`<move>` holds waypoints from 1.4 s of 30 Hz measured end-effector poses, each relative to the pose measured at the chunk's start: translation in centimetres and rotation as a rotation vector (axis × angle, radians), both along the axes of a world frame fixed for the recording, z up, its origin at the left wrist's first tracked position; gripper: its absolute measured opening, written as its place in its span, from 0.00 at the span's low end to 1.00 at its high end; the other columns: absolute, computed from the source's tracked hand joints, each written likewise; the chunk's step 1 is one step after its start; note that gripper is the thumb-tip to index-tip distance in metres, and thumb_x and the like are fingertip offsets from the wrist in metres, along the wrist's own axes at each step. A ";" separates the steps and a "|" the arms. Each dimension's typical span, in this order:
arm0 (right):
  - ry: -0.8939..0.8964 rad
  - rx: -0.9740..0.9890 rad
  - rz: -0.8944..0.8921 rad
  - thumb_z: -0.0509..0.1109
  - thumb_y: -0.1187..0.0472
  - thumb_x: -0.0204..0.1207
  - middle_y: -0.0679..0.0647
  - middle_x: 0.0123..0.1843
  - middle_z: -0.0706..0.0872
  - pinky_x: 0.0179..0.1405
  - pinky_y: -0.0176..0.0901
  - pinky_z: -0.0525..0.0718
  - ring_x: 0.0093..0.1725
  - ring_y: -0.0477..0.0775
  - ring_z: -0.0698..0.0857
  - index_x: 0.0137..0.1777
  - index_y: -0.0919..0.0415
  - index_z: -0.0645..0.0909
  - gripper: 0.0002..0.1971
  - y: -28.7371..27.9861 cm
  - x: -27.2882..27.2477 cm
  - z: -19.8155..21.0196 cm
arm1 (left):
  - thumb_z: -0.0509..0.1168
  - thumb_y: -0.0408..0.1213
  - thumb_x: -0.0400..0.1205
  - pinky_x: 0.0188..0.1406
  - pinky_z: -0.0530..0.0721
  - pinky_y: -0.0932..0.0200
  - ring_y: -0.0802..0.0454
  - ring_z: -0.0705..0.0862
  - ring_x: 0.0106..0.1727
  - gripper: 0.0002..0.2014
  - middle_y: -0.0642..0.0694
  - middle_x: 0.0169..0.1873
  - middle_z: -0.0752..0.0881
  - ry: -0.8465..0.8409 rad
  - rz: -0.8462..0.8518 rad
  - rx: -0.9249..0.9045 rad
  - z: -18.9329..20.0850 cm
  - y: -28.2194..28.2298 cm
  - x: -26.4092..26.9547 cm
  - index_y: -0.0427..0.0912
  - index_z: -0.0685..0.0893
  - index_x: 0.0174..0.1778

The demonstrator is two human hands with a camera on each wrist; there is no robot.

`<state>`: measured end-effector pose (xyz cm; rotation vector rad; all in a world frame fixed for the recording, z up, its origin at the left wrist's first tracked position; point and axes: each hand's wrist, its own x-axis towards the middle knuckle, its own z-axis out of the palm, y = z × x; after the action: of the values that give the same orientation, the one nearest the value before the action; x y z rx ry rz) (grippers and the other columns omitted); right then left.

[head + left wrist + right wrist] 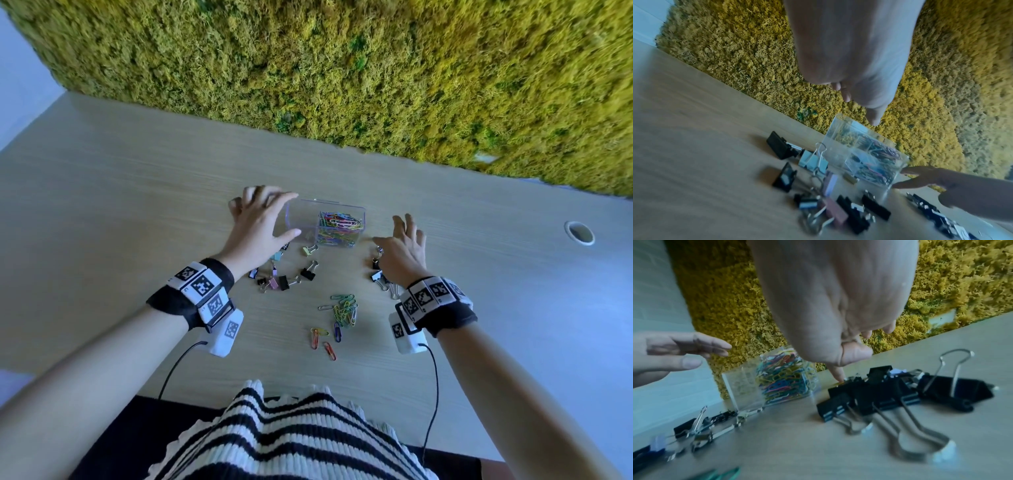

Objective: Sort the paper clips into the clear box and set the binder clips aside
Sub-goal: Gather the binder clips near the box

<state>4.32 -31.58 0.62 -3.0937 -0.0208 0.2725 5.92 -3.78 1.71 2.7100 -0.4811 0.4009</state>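
The clear box (325,222) stands on the wooden table (137,212), part filled with coloured paper clips (339,222), and more paper clips (339,315) lie loose nearer the person. The left hand (257,226) hovers spread at the box's left end, gripping nothing. The right hand (400,250) hangs slack over the black binder clips (879,394), other binder clips (284,274) lying left.

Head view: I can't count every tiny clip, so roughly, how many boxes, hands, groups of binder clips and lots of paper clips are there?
Clear box: 1
Hands: 2, left hand and right hand
Binder clip groups: 2, left group and right group
Paper clip lots: 2, boxed lot and loose lot
Total: 7
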 end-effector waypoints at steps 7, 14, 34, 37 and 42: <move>0.006 0.048 0.133 0.67 0.64 0.69 0.62 0.82 0.54 0.78 0.65 0.48 0.81 0.65 0.41 0.65 0.35 0.77 0.27 0.8 -2.6 -0.4 | 0.65 0.56 0.74 0.51 0.70 0.48 0.52 0.74 0.52 0.14 0.57 0.46 0.82 0.085 -0.274 -0.128 -2.0 0.3 -3.0 0.51 0.84 0.48; -0.112 0.201 0.200 0.72 0.60 0.72 0.50 0.63 0.80 0.63 0.52 0.62 0.66 0.58 0.66 0.62 0.48 0.83 0.18 1.0 -5.9 -1.2 | 0.72 0.61 0.68 0.45 0.63 0.58 0.60 0.74 0.43 0.17 0.62 0.35 0.80 0.325 -0.475 0.081 -4.2 -0.7 -6.1 0.54 0.80 0.41; 0.078 0.260 0.359 0.75 0.51 0.69 0.53 0.61 0.80 0.62 0.45 0.66 0.58 0.55 0.77 0.64 0.56 0.82 0.22 2.8 -8.0 -1.1 | 0.70 0.65 0.67 0.47 0.65 0.55 0.59 0.73 0.43 0.19 0.60 0.35 0.81 0.383 -0.429 0.079 -5.0 -1.5 -6.9 0.54 0.81 0.39; 0.047 0.247 0.371 0.72 0.57 0.73 0.54 0.57 0.84 0.61 0.44 0.69 0.54 0.56 0.82 0.56 0.61 0.85 0.14 3.4 -7.6 -1.6 | 0.71 0.63 0.67 0.48 0.66 0.54 0.60 0.73 0.43 0.18 0.60 0.36 0.82 0.387 -0.426 0.089 -5.0 -1.8 -6.9 0.54 0.80 0.38; 0.009 0.204 0.406 0.67 0.64 0.74 0.56 0.45 0.86 0.55 0.48 0.77 0.43 0.59 0.84 0.46 0.61 0.86 0.07 3.8 -7.1 -2.3 | 0.72 0.61 0.67 0.49 0.66 0.55 0.59 0.73 0.43 0.16 0.60 0.36 0.81 0.392 -0.402 0.078 -4.6 -1.6 -6.7 0.54 0.80 0.38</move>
<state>-2.79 -27.76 -1.69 -2.8567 -0.6380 0.2749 -0.74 -5.42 -2.88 2.5797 -0.9088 -0.2562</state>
